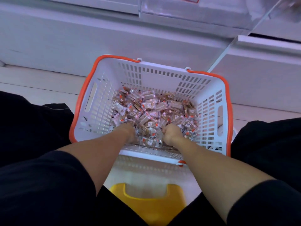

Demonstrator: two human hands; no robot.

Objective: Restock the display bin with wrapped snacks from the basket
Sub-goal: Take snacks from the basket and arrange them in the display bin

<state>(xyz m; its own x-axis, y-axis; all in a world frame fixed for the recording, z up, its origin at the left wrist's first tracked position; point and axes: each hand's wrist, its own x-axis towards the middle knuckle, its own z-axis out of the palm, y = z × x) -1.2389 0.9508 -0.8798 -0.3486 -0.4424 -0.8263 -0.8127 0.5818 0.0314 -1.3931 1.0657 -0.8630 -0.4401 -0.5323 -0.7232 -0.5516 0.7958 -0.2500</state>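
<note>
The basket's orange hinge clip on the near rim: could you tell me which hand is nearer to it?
Right. The right hand digs into snacks just above the clip; the left hand lies farther across.

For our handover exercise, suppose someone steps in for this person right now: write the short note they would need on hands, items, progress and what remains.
Left hand: down in the snacks, fingers buried, so its grip cannot be told.
Right hand: curled in a fist among the snacks, apparently gathering a handful.
Basket: on the floor between the knees, its bottom covered with wrapped snacks.
Bin: clear, up on the shelf unit at the top of the view; its contents cannot be seen from here.
Done: cannot be judged from this view.
Left: lift the handfuls to the bin, then repeat until the basket is empty.
</note>
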